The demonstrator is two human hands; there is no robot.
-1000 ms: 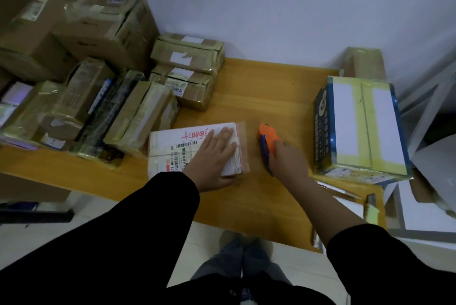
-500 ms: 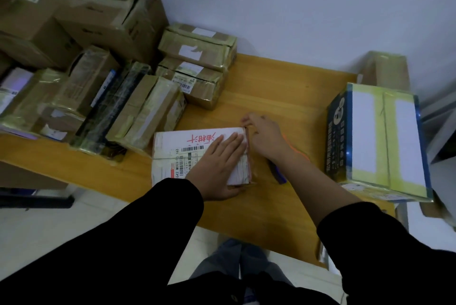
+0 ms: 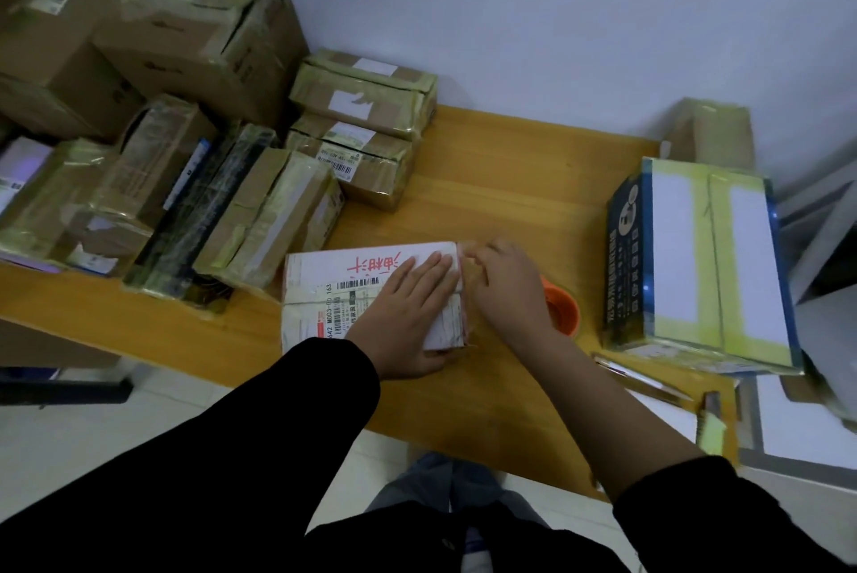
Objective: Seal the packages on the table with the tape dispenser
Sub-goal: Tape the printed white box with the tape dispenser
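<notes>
Wooden tabletop (image 3: 510,183) under a pale wall; left of the white package (image 3: 334,289), taped boxes (image 3: 185,183) crowd together; left grip (image 3: 408,313) lies flat and released on the package's top; right grip (image 3: 505,289) touches its right end, pinching or pressing I cannot tell; tape dispenser (image 3: 563,308) sits just right of it, apparently unheld. I judge the package light, stiff cardboard, apt to slide; pin it from above.

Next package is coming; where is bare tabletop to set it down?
Best: the bare wood behind the white package, between the stacked brown boxes and the blue box. A narrow strip runs along the front edge left of it. Crowded: the left pile; pens at the right front corner.
</notes>
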